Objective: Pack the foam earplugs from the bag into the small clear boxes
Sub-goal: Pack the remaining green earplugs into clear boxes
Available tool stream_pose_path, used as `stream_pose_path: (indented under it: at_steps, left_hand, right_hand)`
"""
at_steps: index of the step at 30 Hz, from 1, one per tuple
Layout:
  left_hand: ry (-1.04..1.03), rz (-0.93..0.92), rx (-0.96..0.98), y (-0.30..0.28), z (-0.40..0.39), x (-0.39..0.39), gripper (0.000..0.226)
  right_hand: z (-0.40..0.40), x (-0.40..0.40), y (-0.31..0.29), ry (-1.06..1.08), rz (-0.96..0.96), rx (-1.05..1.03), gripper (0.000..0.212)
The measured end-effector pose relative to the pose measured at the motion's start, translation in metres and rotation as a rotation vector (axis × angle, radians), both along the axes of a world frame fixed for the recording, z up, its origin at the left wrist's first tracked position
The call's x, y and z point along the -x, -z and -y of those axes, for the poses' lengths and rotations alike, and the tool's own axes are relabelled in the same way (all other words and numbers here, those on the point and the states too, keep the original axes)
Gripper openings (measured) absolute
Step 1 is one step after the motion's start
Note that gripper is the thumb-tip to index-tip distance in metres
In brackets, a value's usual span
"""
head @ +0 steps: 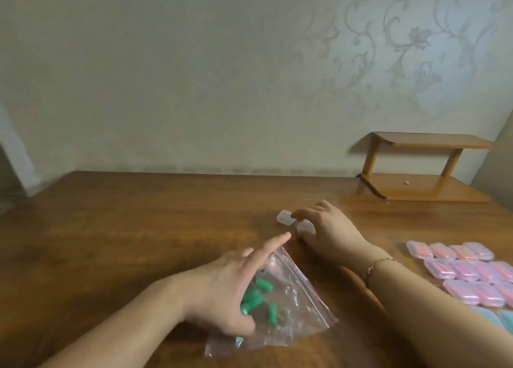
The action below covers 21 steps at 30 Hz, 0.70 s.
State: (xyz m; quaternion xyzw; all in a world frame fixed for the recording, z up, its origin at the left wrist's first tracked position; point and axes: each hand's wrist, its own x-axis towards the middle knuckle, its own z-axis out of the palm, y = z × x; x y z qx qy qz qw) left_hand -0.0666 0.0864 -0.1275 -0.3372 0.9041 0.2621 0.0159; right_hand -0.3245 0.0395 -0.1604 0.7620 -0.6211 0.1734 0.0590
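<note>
Earplugs: green, bagged under left hand, fingers spread flat.
Box: right hand curls around it.
Risk: light box may skid away.

**Hands at the bag and the clear boxes**

We see the left hand resting on the bag of green earplugs on the desk, forefinger straight. The right hand touches an open clear box. Pink boxes lie at the right.
</note>
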Motion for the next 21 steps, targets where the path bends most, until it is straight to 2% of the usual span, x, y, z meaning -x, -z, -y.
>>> stream_pose_path:
  at_steps: [1, 3, 5, 7, 9, 11, 13, 14, 18, 21]
  left_hand:
    - [-0.013, -0.019, -0.034, -0.001, 0.002, 0.001, 0.112]
    - [-0.087, -0.167, -0.06, 0.001, 0.002, 0.014, 0.084]
    - [-0.233, -0.369, 0.018, 0.01, 0.001, 0.033, 0.048]
    - [-0.384, -0.514, 0.118, 0.023, -0.002, 0.047, 0.032]
    - [-0.417, -0.665, 0.224, 0.034, -0.006, 0.053, 0.029]
    - [-0.389, -0.859, 0.296, 0.038, -0.007, 0.052, 0.029]
    - [-0.38, -1.082, 0.263, 0.04, -0.005, 0.05, 0.029]
    - [-0.382, -1.142, 0.219, 0.04, -0.004, 0.049, 0.028]
    - [-0.392, -1.078, 0.125, 0.046, -0.005, 0.048, 0.021]
    - [-0.352, -1.078, 0.198, 0.047, -0.004, 0.046, 0.021]
  right_hand:
    - [-0.004, 0.001, 0.001, -0.02, 0.021, -0.018, 0.034]
    - [-0.015, 0.003, 0.003, -0.063, 0.047, -0.041, 0.032]
    - [-0.029, 0.002, 0.004, -0.091, 0.068, -0.055, 0.03]
    - [-0.043, 0.002, 0.004, -0.088, 0.071, -0.079, 0.03]
    - [-0.058, 0.002, 0.001, -0.064, 0.116, -0.094, 0.035]
    - [-0.073, 0.001, -0.006, -0.046, 0.241, -0.068, 0.039]
    - [-0.084, -0.003, -0.013, -0.062, 0.429, -0.016, 0.047]
    - [-0.086, -0.007, -0.015, -0.086, 0.456, -0.013, 0.051]
    - [-0.079, -0.011, -0.011, -0.138, 0.209, -0.125, 0.037]
    - [-0.075, -0.007, -0.006, -0.132, 0.172, -0.205, 0.037]
